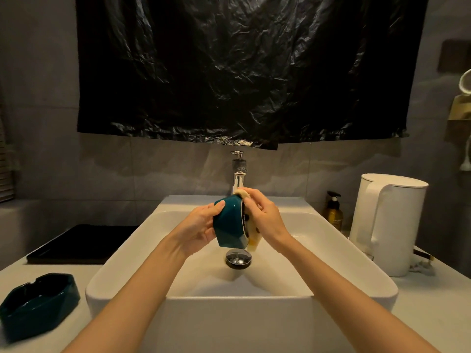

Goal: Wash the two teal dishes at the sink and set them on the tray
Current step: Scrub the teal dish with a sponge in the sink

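A faceted teal dish point(230, 221) is held on edge above the middle of the white sink point(331, 253), its open side turned toward the person's right and its outer wall facing left. The left hand point(201, 226) cups the dish from the outside, thumb laid over the upper wall and the remaining fingers wrapped beneath and behind it. The right hand point(263, 215) presses a pale yellow sponge point(253, 244) against the dish's open face; its fingers are curled over the top of the sponge, whose lower end hangs out below the dish rim. Both forearms reach forward from the lower corners of the view and converge over the basin, wrists slightly bent inward toward each other. Directly below the dish lies the chrome drain stopper point(238, 258); behind the hands rises the chrome faucet point(238, 171).

A second teal dish point(38, 305) sits upright on the countertop point(433, 314) to the left of the sink, well apart from the hands. Farther back on the same side lies a black tray point(84, 244). To the right of the sink stand an amber pump bottle point(334, 212) and, just beside it, a white electric kettle point(390, 222). A crumpled black plastic sheet point(244, 70) covers the wall above the faucet.
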A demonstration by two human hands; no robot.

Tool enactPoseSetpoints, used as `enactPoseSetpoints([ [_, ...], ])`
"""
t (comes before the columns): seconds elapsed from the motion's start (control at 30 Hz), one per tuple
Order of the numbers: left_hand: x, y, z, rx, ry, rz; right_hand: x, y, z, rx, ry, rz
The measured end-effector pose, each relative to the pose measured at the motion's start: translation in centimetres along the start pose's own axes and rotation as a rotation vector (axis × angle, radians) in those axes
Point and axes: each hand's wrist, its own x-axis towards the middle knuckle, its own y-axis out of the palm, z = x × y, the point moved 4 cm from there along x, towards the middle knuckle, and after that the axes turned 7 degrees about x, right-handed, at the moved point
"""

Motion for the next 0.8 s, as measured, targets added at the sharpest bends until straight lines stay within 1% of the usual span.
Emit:
enactPoseSetpoints([
  [0.07,-0.1,-0.1,-0.2,-0.036,0.010,0.017,-0.1,-0.2,0.2,0.094,0.053,0.023],
  [0.23,-0.5,0.3,-0.5,-0.086,0.046,0.054,-0.2,0.4,-1.1,0.291,0.432,0.149],
  [0.33,-0.7,0.1,-0.7,-0.106,0.059,0.063,-0.4,0.5,-1.2,0.374,0.500,0.208],
  [0.37,-0.7,0.1,-0.7,-0.105,0.055,0.076,-0.4,0.5,-1.0,0.388,0.490,0.199],
  [0.43,-0.7,0.3,-0.6,-0.117,0.033,0.084,-0.4,0.4,-0.6,0.410,0.419,0.121],
  [0.5,-0.5,0.4,-0.5,-0.127,0.005,0.073,-0.3,0.1,-0.4,0.436,0.313,0.030],
  [0.6,-0.1,0.7,-0.2,-0.077,-0.012,0.071,-0.3,-0.7,-0.1,0.374,0.151,-0.057],
  [0.7,0.3,0.9,0.3,0.015,-0.007,0.024,-0.6,-0.7,0.2,0.257,0.023,-0.040],
  [0.8,0.7,0.4,0.5,0.095,0.030,-0.111,-0.6,0.2,0.0,0.120,-0.069,0.026],
])
